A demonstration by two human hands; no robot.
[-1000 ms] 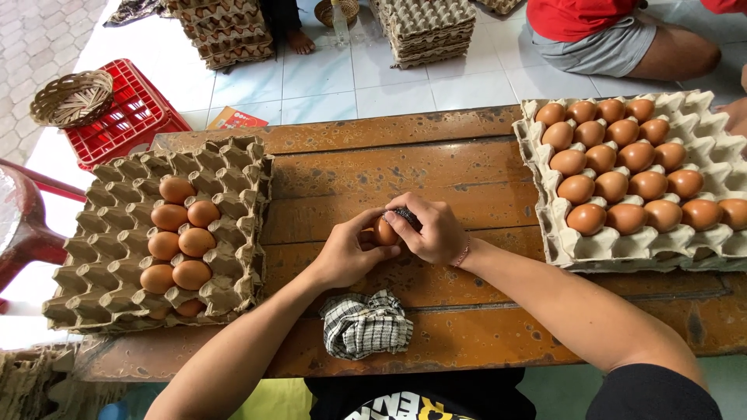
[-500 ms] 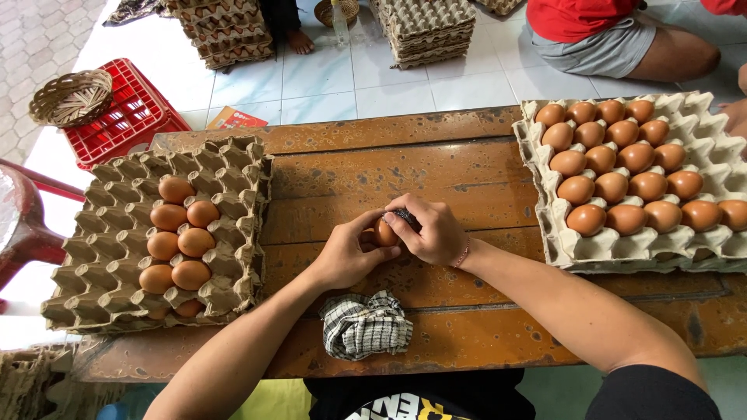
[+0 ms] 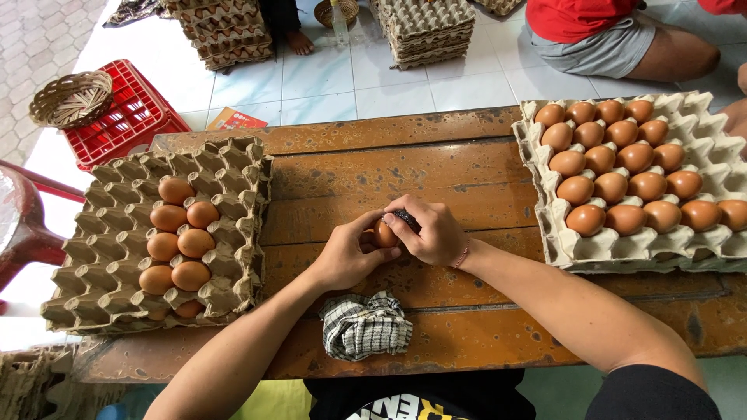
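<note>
Fingers: left hand (image 3: 348,255) cups a brown egg (image 3: 384,233), fingertips curled round it; right hand (image 3: 433,232) pinches a dark scrubbing pad (image 3: 402,218) against its top.
Egg position: held just above the worktop (image 3: 436,167), mid-way between both trays.
Handling: likely light, smooth, brittle shell; cradle the wide middle, gentle pressure.
Left tray (image 3: 101,264): few eggs.
Right tray (image 3: 724,233): many eggs.
Cloth (image 3: 366,325): checked, near the wrists.
</note>
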